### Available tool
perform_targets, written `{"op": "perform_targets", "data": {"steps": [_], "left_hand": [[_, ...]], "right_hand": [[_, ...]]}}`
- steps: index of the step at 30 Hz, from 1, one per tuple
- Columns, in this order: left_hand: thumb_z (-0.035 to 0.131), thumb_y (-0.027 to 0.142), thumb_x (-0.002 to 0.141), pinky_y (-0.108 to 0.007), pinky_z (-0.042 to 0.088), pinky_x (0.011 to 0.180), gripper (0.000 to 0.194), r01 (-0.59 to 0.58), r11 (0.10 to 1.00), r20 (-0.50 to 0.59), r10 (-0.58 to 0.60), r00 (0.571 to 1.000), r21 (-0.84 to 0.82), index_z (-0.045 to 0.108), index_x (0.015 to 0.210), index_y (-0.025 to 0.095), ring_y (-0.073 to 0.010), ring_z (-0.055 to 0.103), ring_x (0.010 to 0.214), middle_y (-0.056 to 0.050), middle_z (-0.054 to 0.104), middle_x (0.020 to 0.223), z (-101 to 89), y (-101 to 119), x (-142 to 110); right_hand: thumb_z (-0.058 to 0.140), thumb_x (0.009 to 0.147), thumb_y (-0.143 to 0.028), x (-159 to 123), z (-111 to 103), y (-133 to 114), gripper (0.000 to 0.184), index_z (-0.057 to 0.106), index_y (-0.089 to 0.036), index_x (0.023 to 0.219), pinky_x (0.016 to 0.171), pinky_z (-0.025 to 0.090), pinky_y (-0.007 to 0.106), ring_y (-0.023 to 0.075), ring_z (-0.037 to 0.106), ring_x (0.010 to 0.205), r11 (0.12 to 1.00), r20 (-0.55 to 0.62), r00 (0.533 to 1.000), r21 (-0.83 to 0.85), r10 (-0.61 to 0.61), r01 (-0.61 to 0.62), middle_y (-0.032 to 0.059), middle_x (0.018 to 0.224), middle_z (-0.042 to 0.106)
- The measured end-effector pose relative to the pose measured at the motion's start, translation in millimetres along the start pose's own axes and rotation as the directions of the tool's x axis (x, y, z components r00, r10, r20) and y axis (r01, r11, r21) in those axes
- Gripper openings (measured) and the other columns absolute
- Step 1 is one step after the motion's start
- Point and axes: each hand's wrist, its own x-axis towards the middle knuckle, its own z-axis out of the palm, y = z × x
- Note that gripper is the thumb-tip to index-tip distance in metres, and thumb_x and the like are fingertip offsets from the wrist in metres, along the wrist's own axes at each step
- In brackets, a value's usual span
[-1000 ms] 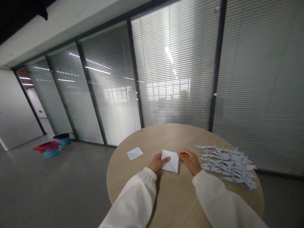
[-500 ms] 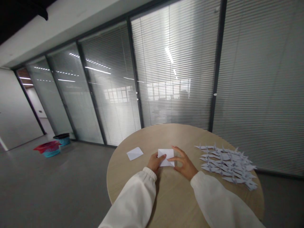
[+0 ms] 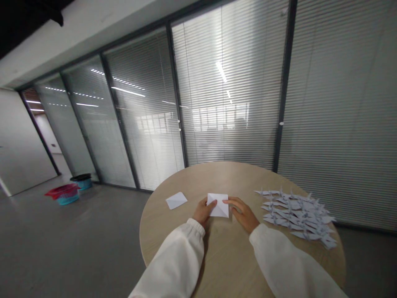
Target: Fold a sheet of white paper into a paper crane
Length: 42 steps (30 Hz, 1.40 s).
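Note:
A small white square of paper (image 3: 218, 210) with diagonal creases is held just over the table. My left hand (image 3: 203, 211) grips its left side, thumb on top and fingers behind. At the upper right edge, the extended fingers of my right hand (image 3: 243, 213) touch the sheet, while the thumb stays apart below them. To the left, another creased white paper (image 3: 176, 200) lies flat on the tabletop. Several folded paper cranes (image 3: 297, 213) lie in close rows to the right of my right hand.
The round wooden table (image 3: 223, 174) has its far edge close to a glass partition (image 3: 229, 136) with blinds. On the floor at left stand a blue bin with a red liner (image 3: 63, 192) and one with a black liner (image 3: 82, 182).
My right hand's fingers have come together and lowered to the paper's right edge, from a wider spread around it. My left hand keeps its hold. The other papers lie still.

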Motion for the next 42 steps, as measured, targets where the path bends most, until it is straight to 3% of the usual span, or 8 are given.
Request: {"op": "perform_targets", "data": {"steps": [12,15,18,22,29,33,37,42], "left_hand": [[0.065,0.040,0.067,-0.034,0.047,0.072,0.059,0.148,0.986,-0.030,-0.150,0.988,-0.077,0.044,0.118,0.019,-0.0224,0.058,0.091,-0.011,0.061,0.103,4.1,8.6,-7.0],[0.052,0.053,0.073,-0.033,0.043,0.080,0.058,0.120,0.991,-0.047,-0.122,0.991,-0.056,0.049,0.116,0.016,-0.0227,0.054,0.101,-0.013,0.059,0.109,4.0,8.6,-4.4],[0.042,0.060,0.075,-0.033,0.040,0.086,0.060,0.095,0.993,0.087,-0.089,0.992,-0.066,0.059,0.105,0.011,-0.0236,0.053,0.103,-0.015,0.060,0.109,5.7,11.1,-3.1],[0.053,0.055,0.071,-0.034,0.042,0.082,0.055,0.052,0.996,0.186,-0.037,0.982,-0.075,0.062,0.100,0.009,-0.0245,0.059,0.093,-0.016,0.063,0.102,7.8,13.9,-5.6],[0.074,0.030,0.059,-0.033,0.047,0.073,0.042,-0.026,1.000,0.180,0.027,0.983,-0.009,0.063,0.092,0.007,-0.0200,0.063,0.072,-0.014,0.067,0.091,7.0,9.1,-8.7],[0.074,0.030,0.058,-0.033,0.048,0.072,0.040,-0.024,0.999,0.118,0.028,0.993,-0.035,0.063,0.090,0.007,-0.0209,0.064,0.073,-0.014,0.068,0.090,5.1,9.1,-7.1],[0.075,0.027,0.057,-0.032,0.049,0.071,0.042,0.011,0.995,0.051,-0.006,0.999,-0.096,0.063,0.092,0.007,-0.0214,0.064,0.073,-0.014,0.068,0.086,3.1,10.4,-5.8],[0.075,0.023,0.057,-0.032,0.049,0.072,0.040,0.068,0.989,0.063,-0.060,0.996,-0.129,0.063,0.090,0.005,-0.0209,0.065,0.070,-0.015,0.068,0.085,2.8,9.7,-6.0]], "right_hand": [[0.060,0.072,-0.034,5.2,-4.7,4.3,0.016,0.068,-0.022,0.078,0.093,0.037,0.037,0.0205,0.052,0.102,0.999,-0.178,0.983,0.033,0.035,-0.029,0.0074,0.109,0.058],[0.059,0.072,-0.042,5.6,-5.6,1.3,0.025,0.067,-0.018,0.077,0.081,0.044,0.034,0.0205,0.059,0.085,0.978,-0.131,0.980,0.163,0.150,-0.128,0.0066,0.088,0.066],[0.059,0.070,-0.046,5.0,-4.5,-1.2,0.032,0.065,-0.015,0.077,0.070,0.046,0.031,0.0210,0.061,0.075,0.920,-0.041,0.962,0.306,0.271,-0.246,0.0059,0.077,0.067],[0.062,0.067,-0.048,4.4,-3.1,-3.2,0.035,0.063,-0.014,0.077,0.066,0.047,0.031,0.0211,0.062,0.071,0.840,0.031,0.936,0.430,0.351,-0.330,0.0065,0.072,0.067],[0.061,0.070,-0.042,0.5,0.5,-6.5,0.060,0.040,-0.019,0.122,0.059,0.048,0.029,0.0180,0.062,0.060,0.878,0.033,0.940,0.349,0.338,-0.328,-0.0013,0.061,0.065],[0.055,0.076,-0.038,-0.6,0.0,-13.7,0.066,0.024,-0.028,0.134,0.069,0.050,0.031,0.0186,0.060,0.084,0.951,0.050,0.977,0.228,0.205,-0.211,0.0034,0.094,0.063],[0.068,0.064,-0.040,0.2,-2.8,-13.6,0.070,0.040,-0.028,0.127,0.090,0.041,0.038,0.0259,0.035,0.121,0.998,0.096,0.995,0.057,0.020,-0.025,0.0088,0.132,0.035],[0.072,0.061,-0.037,-1.0,-2.0,-5.4,0.049,0.061,-0.027,0.107,0.102,0.027,0.044,0.0276,0.029,0.125,0.999,0.119,0.992,0.003,-0.037,0.037,0.0067,0.141,0.023]]}}
